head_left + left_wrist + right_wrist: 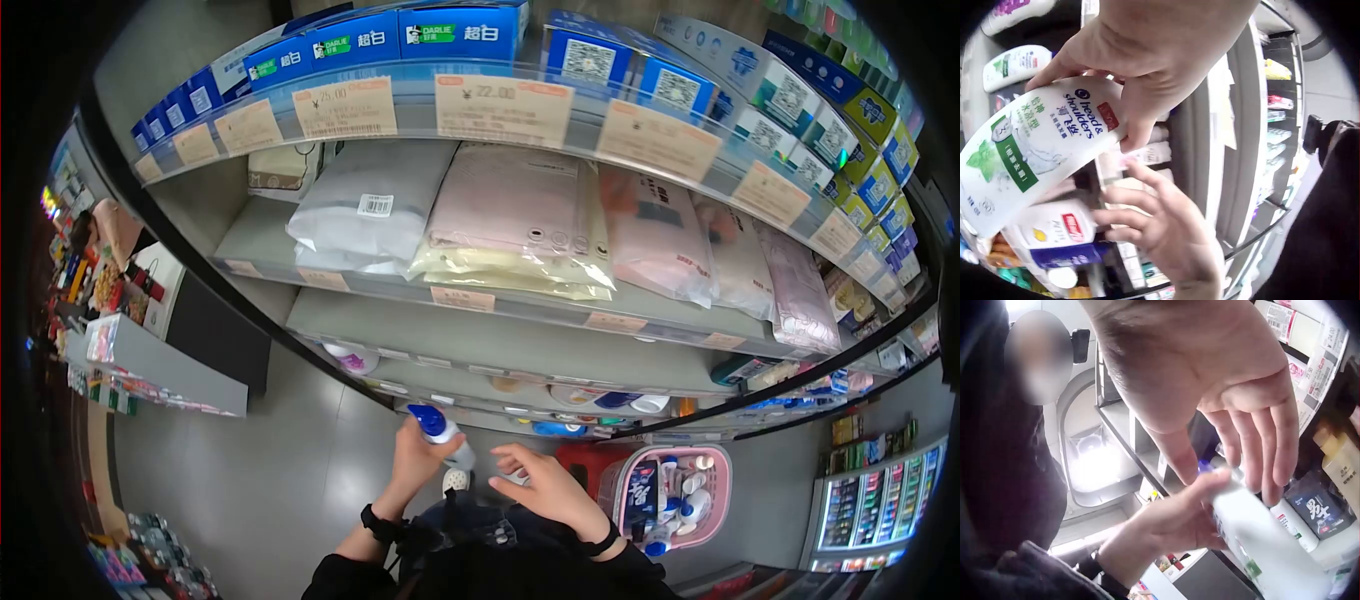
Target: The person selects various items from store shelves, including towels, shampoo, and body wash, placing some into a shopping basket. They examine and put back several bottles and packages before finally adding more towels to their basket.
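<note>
A white shampoo bottle with a blue cap (433, 424) is gripped near its top by the left hand (415, 458). In the left wrist view the left hand (1147, 62) has thumb and fingers around the bottle (1035, 147), whose green and blue label shows. The right hand (548, 487) is beside it, fingers loosely bent and holding nothing. The right wrist view shows the right hand (1222, 394) above the tilted bottle (1266, 550), palm showing and fingers extended; whether they touch it is unclear.
A pink basket (722, 500) of bottles stands at the right by a red stool (585, 465). Shelves (420, 325) curve across the front, bearing bagged goods and blue toothpaste boxes (465, 35). A counter (215, 330) is at the left.
</note>
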Available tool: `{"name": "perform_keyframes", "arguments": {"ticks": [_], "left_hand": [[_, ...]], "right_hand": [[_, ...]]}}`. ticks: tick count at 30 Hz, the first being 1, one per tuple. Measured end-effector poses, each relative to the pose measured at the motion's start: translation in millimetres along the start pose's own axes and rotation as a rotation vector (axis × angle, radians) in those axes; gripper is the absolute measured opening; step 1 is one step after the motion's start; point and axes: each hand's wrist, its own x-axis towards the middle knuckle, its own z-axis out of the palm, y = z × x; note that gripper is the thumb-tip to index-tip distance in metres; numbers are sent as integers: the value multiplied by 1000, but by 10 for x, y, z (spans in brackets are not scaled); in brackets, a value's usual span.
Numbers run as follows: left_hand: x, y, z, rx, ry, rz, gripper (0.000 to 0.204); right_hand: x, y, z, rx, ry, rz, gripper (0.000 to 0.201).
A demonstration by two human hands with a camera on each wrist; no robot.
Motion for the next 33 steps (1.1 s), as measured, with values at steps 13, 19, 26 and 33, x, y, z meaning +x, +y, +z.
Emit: {"name": "perform_keyframes", "arguments": {"ticks": [13, 19, 26, 33], "left_hand": [[1059, -1023, -264, 7, 272, 92, 39], [1311, -1407, -76, 110, 317, 283, 38], [1429, -1645, 166, -58, 360, 145, 32], [1550, -1748, 89, 23, 312, 304, 26]], "right_hand": [[-441, 310, 248, 128, 503, 278, 32], [-865, 419, 433, 167, 778, 469, 32], [-1002, 383, 461, 165, 824, 511, 33], [-1179, 663, 195, 180, 848, 459, 33]]}}
